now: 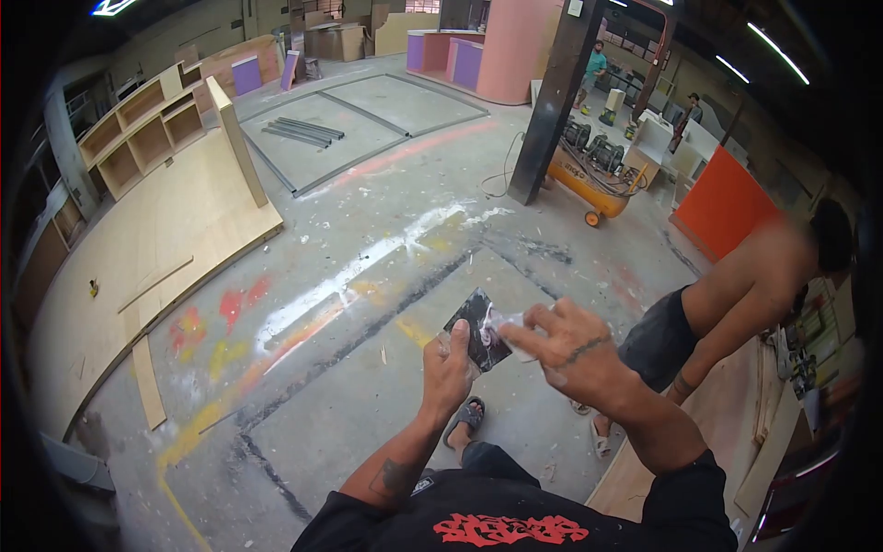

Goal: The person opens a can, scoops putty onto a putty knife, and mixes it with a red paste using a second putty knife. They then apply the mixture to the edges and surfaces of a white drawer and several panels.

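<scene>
Near the middle of the head view, my left hand [448, 371] grips a dark square plate [478, 324] by its left edge, thumb on top. Pinkish-white paste is smeared on the plate's face. My right hand [575, 350] is closed on a pale, thin tool [517, 339], whose near end reaches the paste at the plate's right side. The tool's exact shape is blurred, and my right fingers partly cover it. Both hands are held above the grey floor.
A bent-over person [745, 285] is close on my right, beside a wooden board [644, 478]. Ahead stand a dark post [556, 120] and an orange compressor [584, 189]. A large plywood panel [138, 248] lies left. Two people are farther back.
</scene>
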A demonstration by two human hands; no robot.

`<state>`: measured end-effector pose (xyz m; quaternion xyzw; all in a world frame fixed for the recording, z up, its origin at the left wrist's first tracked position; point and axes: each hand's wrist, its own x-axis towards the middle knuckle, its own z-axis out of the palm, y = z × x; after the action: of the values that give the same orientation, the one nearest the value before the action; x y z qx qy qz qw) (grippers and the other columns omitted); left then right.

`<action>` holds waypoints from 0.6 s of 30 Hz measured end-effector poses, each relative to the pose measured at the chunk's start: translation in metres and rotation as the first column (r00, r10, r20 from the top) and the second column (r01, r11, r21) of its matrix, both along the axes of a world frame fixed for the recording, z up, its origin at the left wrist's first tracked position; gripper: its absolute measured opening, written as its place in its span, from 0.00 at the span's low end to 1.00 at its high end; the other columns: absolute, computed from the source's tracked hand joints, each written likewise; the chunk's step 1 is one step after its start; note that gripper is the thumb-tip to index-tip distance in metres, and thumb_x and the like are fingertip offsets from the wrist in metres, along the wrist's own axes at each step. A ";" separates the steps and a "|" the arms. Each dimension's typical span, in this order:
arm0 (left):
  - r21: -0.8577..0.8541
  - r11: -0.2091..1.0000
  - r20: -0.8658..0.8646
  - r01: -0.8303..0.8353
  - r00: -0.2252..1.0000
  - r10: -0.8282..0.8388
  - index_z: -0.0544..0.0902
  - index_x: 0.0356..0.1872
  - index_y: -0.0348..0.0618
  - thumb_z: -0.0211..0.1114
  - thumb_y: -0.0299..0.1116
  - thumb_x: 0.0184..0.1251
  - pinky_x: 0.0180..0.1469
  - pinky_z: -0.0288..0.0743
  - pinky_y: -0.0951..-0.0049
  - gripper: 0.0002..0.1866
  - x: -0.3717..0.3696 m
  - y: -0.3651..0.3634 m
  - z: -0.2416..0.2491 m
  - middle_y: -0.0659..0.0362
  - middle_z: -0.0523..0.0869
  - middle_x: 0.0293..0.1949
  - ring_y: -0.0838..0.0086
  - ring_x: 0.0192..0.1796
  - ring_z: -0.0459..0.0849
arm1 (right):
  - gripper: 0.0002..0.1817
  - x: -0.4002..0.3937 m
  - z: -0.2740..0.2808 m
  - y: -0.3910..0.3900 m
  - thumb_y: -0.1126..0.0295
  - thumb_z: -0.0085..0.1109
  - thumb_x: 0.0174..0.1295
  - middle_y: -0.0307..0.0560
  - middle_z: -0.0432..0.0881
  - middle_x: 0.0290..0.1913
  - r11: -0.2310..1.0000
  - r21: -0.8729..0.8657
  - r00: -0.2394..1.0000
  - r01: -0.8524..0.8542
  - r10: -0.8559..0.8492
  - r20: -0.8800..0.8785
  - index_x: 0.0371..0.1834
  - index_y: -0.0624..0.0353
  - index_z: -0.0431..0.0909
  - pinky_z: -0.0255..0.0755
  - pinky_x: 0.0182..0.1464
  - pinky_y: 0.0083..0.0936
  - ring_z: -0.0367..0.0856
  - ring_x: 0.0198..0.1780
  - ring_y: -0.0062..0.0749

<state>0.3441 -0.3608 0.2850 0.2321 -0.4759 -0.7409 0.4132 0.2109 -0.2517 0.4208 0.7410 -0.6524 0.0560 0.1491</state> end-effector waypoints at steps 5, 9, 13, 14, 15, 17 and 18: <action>-0.009 0.998 -0.001 -0.067 0.998 0.067 0.86 0.46 0.34 0.52 0.43 0.84 0.31 0.72 0.79 0.21 -0.033 -0.036 -0.002 0.64 0.85 0.33 0.84 0.31 0.79 | 0.25 -0.044 0.004 -0.041 0.78 0.61 0.51 0.37 0.81 0.43 0.998 0.002 0.998 -0.061 0.061 0.005 0.54 0.43 0.85 0.74 0.41 0.31 0.76 0.41 0.35; -0.059 0.993 0.094 -0.103 0.990 0.108 0.86 0.43 0.35 0.52 0.43 0.84 0.31 0.72 0.79 0.21 -0.062 -0.069 0.009 0.64 0.85 0.31 0.84 0.30 0.79 | 0.26 -0.083 -0.005 -0.081 0.75 0.63 0.49 0.37 0.79 0.41 0.992 0.065 0.994 -0.104 0.105 -0.014 0.55 0.43 0.82 0.74 0.41 0.30 0.76 0.41 0.35; -0.127 0.989 0.208 -0.078 0.973 0.104 0.85 0.43 0.35 0.52 0.44 0.84 0.31 0.73 0.79 0.21 -0.099 -0.106 0.016 0.64 0.85 0.32 0.84 0.30 0.79 | 0.25 -0.135 0.003 -0.120 0.75 0.62 0.50 0.37 0.80 0.41 0.990 -0.088 0.991 -0.108 0.114 0.070 0.55 0.43 0.83 0.75 0.41 0.31 0.77 0.41 0.35; -0.137 0.984 0.177 -0.111 0.975 0.135 0.85 0.43 0.35 0.52 0.44 0.84 0.30 0.72 0.79 0.21 -0.112 -0.113 0.021 0.64 0.85 0.32 0.85 0.30 0.78 | 0.25 -0.146 -0.002 -0.132 0.76 0.62 0.51 0.37 0.81 0.42 0.992 -0.090 0.991 -0.094 0.102 0.084 0.55 0.43 0.84 0.76 0.41 0.31 0.77 0.41 0.35; -0.146 0.979 0.143 -0.143 0.976 0.164 0.85 0.43 0.35 0.52 0.44 0.84 0.29 0.71 0.79 0.21 -0.126 -0.117 0.029 0.65 0.85 0.31 0.85 0.29 0.78 | 0.26 -0.157 -0.003 -0.141 0.76 0.61 0.52 0.36 0.82 0.42 0.993 -0.092 0.991 -0.079 0.088 0.096 0.56 0.43 0.84 0.76 0.41 0.31 0.77 0.41 0.35; -0.148 0.975 0.126 -0.166 0.974 0.186 0.85 0.41 0.35 0.52 0.44 0.84 0.28 0.69 0.79 0.22 -0.150 -0.133 0.031 0.65 0.84 0.29 0.85 0.28 0.77 | 0.26 -0.183 0.010 -0.150 0.76 0.61 0.52 0.36 0.82 0.43 0.992 -0.077 0.989 -0.103 0.111 0.095 0.57 0.43 0.84 0.76 0.41 0.31 0.77 0.41 0.35; -0.143 0.978 0.147 -0.154 0.974 0.174 0.85 0.40 0.36 0.52 0.44 0.84 0.27 0.69 0.79 0.22 -0.157 -0.144 0.027 0.65 0.84 0.29 0.85 0.27 0.77 | 0.26 -0.194 0.015 -0.154 0.76 0.61 0.52 0.37 0.82 0.43 0.991 -0.069 0.988 -0.117 0.123 0.095 0.57 0.43 0.83 0.76 0.41 0.31 0.77 0.41 0.35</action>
<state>0.1872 -0.5052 0.3123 0.3012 -0.5341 -0.6504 0.4483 0.0168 -0.4061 0.4362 0.7700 -0.6111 0.1220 0.1365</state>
